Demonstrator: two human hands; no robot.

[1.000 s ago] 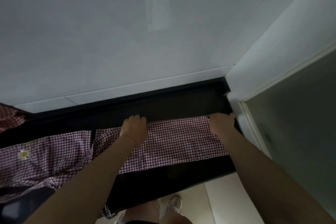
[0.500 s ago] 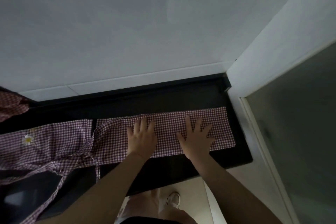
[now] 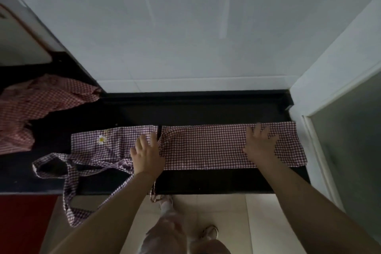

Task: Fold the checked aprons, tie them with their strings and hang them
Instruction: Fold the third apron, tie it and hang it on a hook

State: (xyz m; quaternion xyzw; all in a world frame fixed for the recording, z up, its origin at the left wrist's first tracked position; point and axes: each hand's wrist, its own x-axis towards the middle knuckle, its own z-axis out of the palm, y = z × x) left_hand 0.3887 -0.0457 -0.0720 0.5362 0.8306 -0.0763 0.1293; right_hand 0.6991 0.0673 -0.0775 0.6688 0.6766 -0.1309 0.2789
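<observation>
While both hands, left hand (image 3: 147, 155) and right hand (image 3: 260, 144), press flat-fingered on the long folded checked apron (image 3: 206, 146), its thin strings (image 3: 82, 171) trail off the glossy black desk (image 3: 206, 181).

Folded apron (image 3: 206, 146): purple-and-white small check; white daisy motif (image 3: 101, 139) with yellow centre near its left end. Apron strings (image 3: 68, 171): same purple-and-white check. Crumpled apron (image 3: 41, 99) at far left: red-and-white check, paler and warmer than first. Countertop (image 3: 206, 109): black, glossy. Wall (image 3: 185, 27): plain white tile, faint grey joints. Cabinet front (image 3: 22, 222) below counter at left: solid red. Floor (image 3: 216, 208): cream tile. Shoe (image 3: 210, 232): white. Door panel (image 3: 350, 161) at right: dull grey-green, white frame.
</observation>
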